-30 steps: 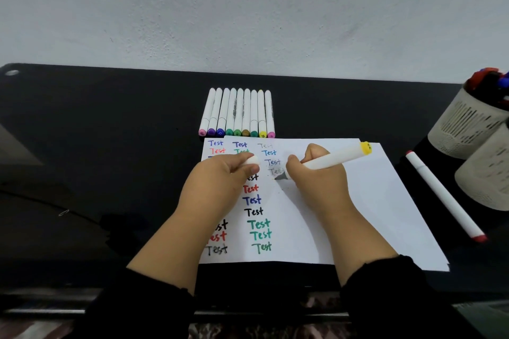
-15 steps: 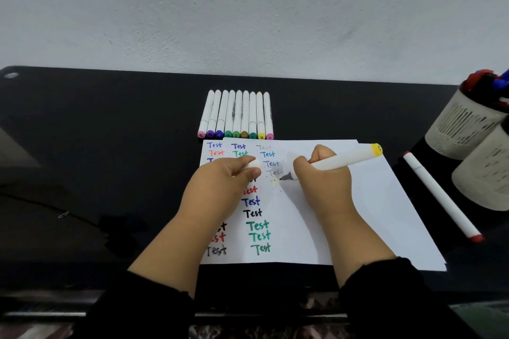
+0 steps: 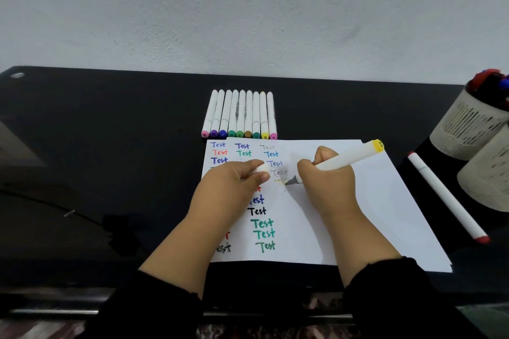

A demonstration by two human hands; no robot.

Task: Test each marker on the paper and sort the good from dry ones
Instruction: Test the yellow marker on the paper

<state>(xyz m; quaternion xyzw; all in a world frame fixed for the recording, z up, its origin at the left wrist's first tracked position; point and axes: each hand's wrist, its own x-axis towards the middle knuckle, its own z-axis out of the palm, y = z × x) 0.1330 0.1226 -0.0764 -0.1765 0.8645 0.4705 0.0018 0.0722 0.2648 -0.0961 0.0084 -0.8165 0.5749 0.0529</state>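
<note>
Yellow-capped marker gripped in right hand, nib on paper; left hand pinches white cap.

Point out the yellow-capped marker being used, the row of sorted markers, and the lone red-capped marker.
yellow-capped marker (image 3: 349,158): head view, mid barrel.
row of sorted markers (image 3: 240,113): head view, middle barrels.
red-capped marker (image 3: 443,195): head view, mid barrel.

— How many markers do you count on your bench?
— Nine in the far row, one red-capped marker lying at right, one yellow-capped marker held.
— Anything else?
— One sheet of paper, two slotted holders.
</note>
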